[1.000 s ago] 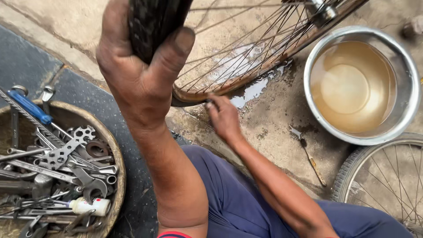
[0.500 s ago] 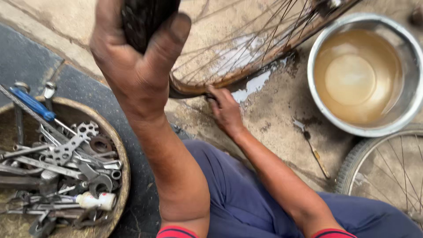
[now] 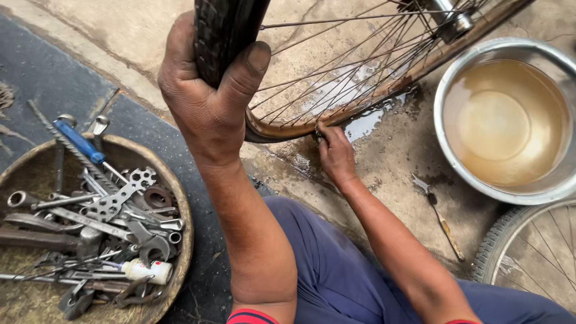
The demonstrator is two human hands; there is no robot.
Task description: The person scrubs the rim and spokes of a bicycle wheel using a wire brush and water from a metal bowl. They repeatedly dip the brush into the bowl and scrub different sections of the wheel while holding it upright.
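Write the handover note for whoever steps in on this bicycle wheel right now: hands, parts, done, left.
Left hand: closed around the black tyre at the top of the wheel, thumb over the tread, holding the wheel upright.
Right hand: fingertips at the rusty rim, low on the wheel; what they pinch is too small to tell.
Around: metal basin of murky water to the right, small tool on the wet concrete, round tray of spanners to the left, second wheel at lower right.
Done: wheel is off the bicycle, tyre partly off the rim.
Left: the rim work is unfinished; tyre not yet reseated.
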